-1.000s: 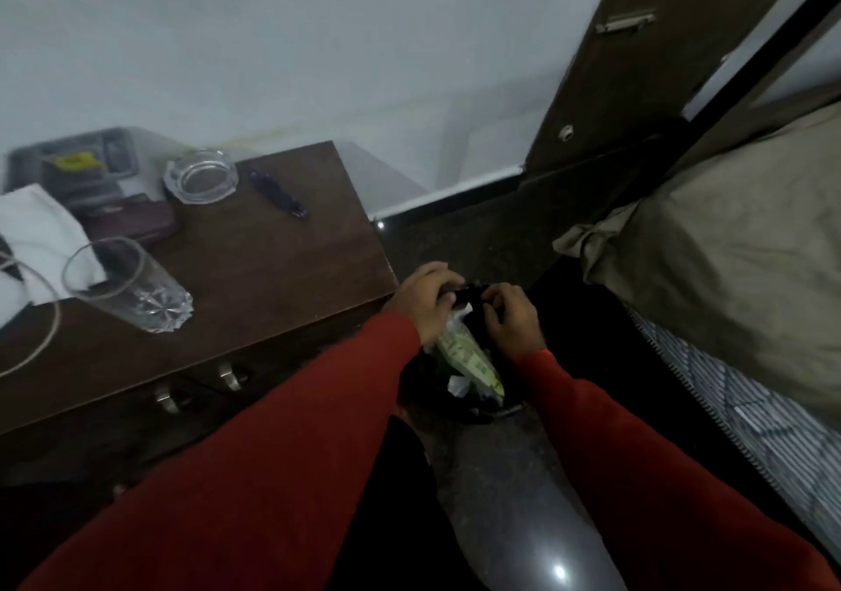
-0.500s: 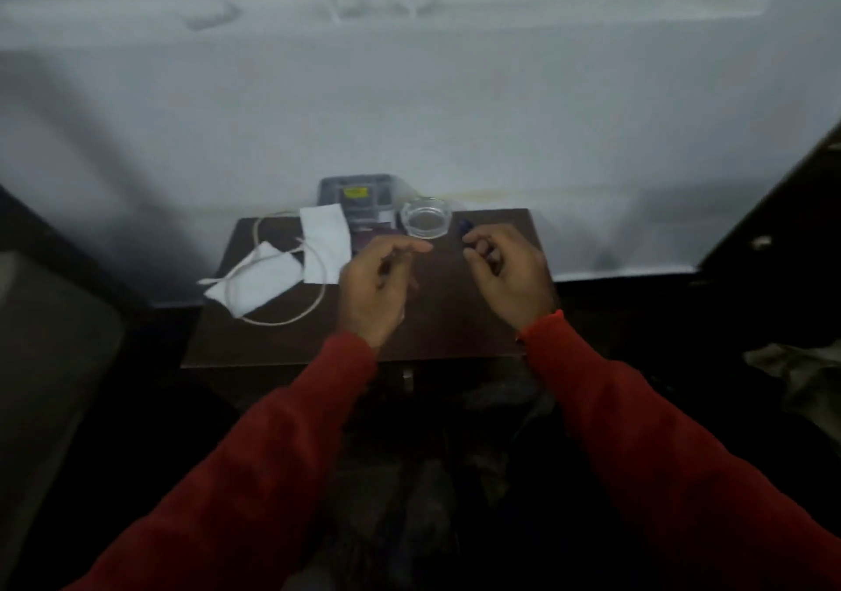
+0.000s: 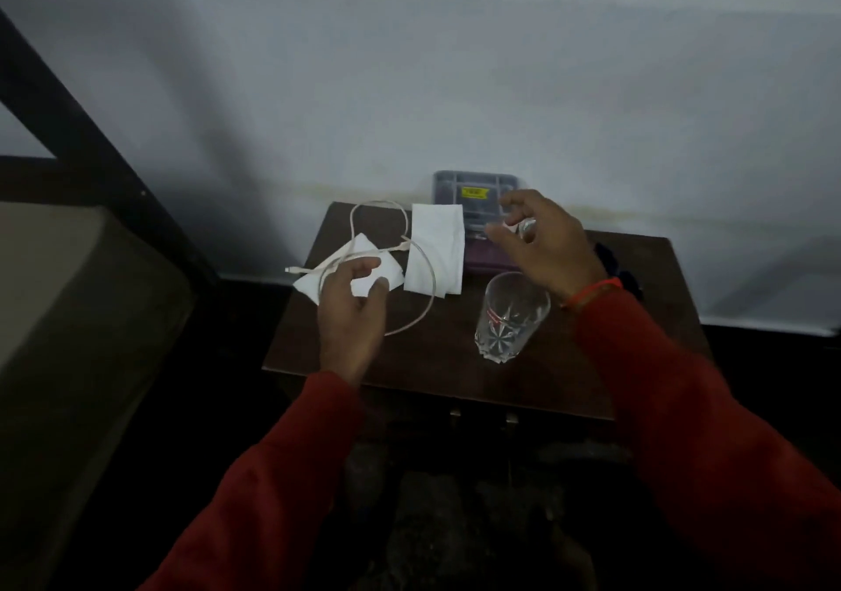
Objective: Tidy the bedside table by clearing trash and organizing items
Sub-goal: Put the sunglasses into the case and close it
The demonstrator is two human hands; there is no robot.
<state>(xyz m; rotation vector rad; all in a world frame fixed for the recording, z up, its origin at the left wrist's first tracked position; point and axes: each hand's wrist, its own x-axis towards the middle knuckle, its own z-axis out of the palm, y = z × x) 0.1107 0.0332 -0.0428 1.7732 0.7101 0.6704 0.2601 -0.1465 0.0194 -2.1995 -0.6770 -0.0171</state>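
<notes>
Bedside table (image 3: 437, 363), dark wood, stands against a pale wall. A clear drinking glass (image 3: 509, 317) stands upright near its middle. Left of the glass lie 2 white tissues (image 3: 434, 253); the nearer one's long axis runs toward the wall. A white cable (image 3: 423, 313) loops across both, its plug end pointing left. Behind the glass sits a grey tray (image 3: 473, 185). The left hand (image 3: 350, 317) hovers over the cable, fingers loosely spread, holding nothing. The right hand (image 3: 541, 244) hovers behind the glass, fingers relaxed and parted.
</notes>
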